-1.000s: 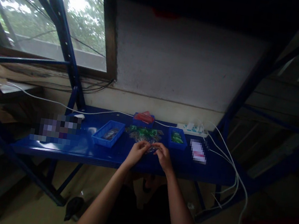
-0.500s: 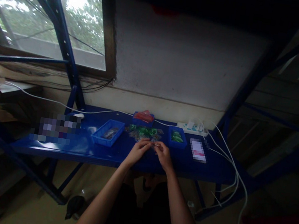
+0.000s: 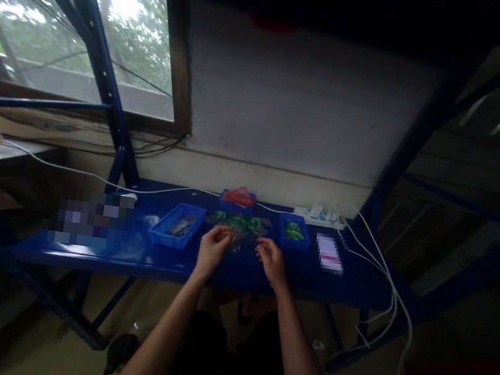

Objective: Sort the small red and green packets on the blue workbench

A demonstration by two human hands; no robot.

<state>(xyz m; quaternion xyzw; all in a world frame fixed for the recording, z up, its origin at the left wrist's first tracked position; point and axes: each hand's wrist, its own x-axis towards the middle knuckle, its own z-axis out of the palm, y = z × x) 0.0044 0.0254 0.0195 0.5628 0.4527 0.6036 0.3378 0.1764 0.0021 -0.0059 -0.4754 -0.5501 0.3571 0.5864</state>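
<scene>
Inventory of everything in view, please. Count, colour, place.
Table: one, blue, against the wall
Left bin: one, blue, table left; greyish packets inside
Back bin: one, blue, by the wall; red packets inside
Right bin: one, blue, right of the pile; green packets inside
Loose packets: uncountable, green and clear, table centre
Power strip: one, white, back right
Cables: several, white, mostly right
Pixelated patches: two, mixed colours, table left and right
Frame: one, blue, around the table
Window: one, brown-framed, upper left
Floor object: one, black, lower left
Left hand, right hand: one each, bare, either side of the pile's near end
</scene>
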